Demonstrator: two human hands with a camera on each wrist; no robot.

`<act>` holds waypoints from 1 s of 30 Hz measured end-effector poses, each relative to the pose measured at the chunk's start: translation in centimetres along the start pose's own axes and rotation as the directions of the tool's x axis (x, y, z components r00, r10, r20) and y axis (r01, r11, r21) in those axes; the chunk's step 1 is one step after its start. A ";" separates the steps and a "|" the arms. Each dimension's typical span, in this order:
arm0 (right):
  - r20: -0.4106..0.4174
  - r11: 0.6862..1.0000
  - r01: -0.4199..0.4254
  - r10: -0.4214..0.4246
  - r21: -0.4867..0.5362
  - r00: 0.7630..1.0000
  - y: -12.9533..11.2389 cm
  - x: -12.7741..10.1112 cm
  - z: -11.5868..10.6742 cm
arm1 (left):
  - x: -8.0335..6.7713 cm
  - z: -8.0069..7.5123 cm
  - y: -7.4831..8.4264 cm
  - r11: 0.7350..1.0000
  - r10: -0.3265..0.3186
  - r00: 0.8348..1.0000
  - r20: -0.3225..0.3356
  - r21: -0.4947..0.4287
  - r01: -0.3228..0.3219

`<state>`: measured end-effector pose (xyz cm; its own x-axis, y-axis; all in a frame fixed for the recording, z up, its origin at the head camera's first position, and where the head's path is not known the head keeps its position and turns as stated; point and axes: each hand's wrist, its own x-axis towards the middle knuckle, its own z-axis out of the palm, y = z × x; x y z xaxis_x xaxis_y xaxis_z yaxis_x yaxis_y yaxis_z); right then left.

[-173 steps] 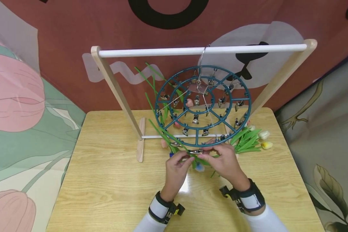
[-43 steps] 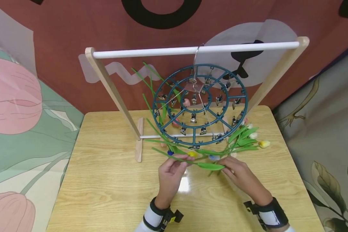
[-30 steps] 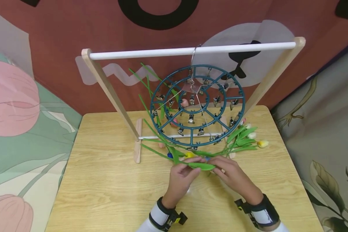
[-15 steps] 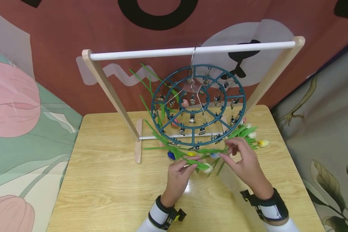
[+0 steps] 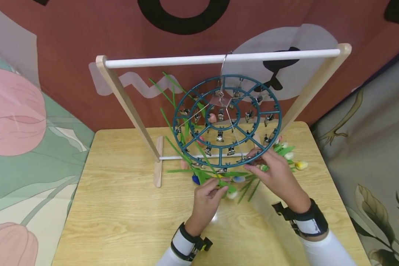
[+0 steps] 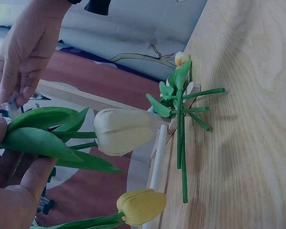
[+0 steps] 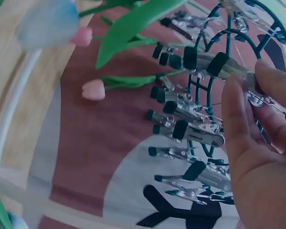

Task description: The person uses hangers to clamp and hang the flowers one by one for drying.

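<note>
A: At a wooden table (image 5: 119, 207), a person works with 2 bare hands under a round teal clip hanger (image 5: 227, 122) hung by its hook from the white rail (image 5: 219, 58) of a wooden rack (image 5: 126, 99). What does the left hand (image 5: 206, 197) have?

B: An artificial white tulip (image 6: 121, 131). The fingers curl round its green stem and leaves, and the bloom points away from the palm. In the head view it sits just below the hanger's near rim, over the tabletop.

A: And the right hand (image 5: 276, 173)?

B: Raised to the hanger's lower right rim. The right wrist view shows thumb and fingers pinching 1 metal clip (image 7: 229, 69) with black tips. Whether that clip's mouth is parted cannot be told.

A: Where are the other flowers?

B: Several already hang from clips on the left and near side, stems up: a yellow tulip (image 6: 140, 206) just beside the white one, a blue one (image 5: 238, 179) next to it, and pink ones (image 7: 93, 89) further back. A loose bunch of tulips (image 5: 287, 157) lies on the table at the right, beyond the right hand, near the rack's foot.

A: The backdrop?

B: A reddish-brown printed cloth (image 5: 86, 29) with black and white shapes hangs behind the rack.
</note>
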<state>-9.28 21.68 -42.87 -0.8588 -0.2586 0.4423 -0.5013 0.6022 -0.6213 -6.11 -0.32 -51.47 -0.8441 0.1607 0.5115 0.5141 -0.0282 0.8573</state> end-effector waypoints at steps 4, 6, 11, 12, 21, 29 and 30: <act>-0.001 0.994 -0.036 0.036 0.103 0.999 0.0 -0.5 0.3 | 0.0 0.2 -0.3 1.000 -0.012 1.000 -0.002 0.028 0.012; -0.008 0.992 -0.040 0.042 0.122 0.999 0.0 -0.8 0.4 | 0.0 0.3 -0.5 1.000 -0.024 1.000 0.000 0.020 0.024; -0.039 0.982 -0.039 0.047 0.187 0.998 -0.2 -1.2 1.2 | 0.1 0.4 -0.8 0.999 -0.041 0.999 0.005 0.005 0.041; -0.044 0.977 -0.033 0.043 0.211 0.998 -0.2 -1.2 1.4 | 0.2 0.4 -0.9 0.999 -0.043 0.999 0.006 0.006 0.043; -0.091 0.952 0.033 -0.006 0.305 0.996 -0.5 -1.3 2.6 | 0.4 0.6 -1.1 0.989 -0.145 0.989 0.024 0.030 0.144; -0.162 0.945 0.142 -0.097 0.295 0.982 -0.6 -1.1 3.5 | 0.4 0.6 -1.1 0.974 -0.226 0.974 0.025 0.000 0.226; -0.169 0.944 0.154 -0.107 0.293 0.980 -0.6 -1.1 3.6 | 0.4 0.6 -1.1 0.974 -0.224 0.974 0.026 -0.006 0.225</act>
<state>-8.41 18.85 -45.32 -0.7698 -0.1899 0.6093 -0.6361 0.3067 -0.7080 -6.92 0.38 -52.29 -0.9337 0.1884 0.3045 0.3106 0.0027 0.9505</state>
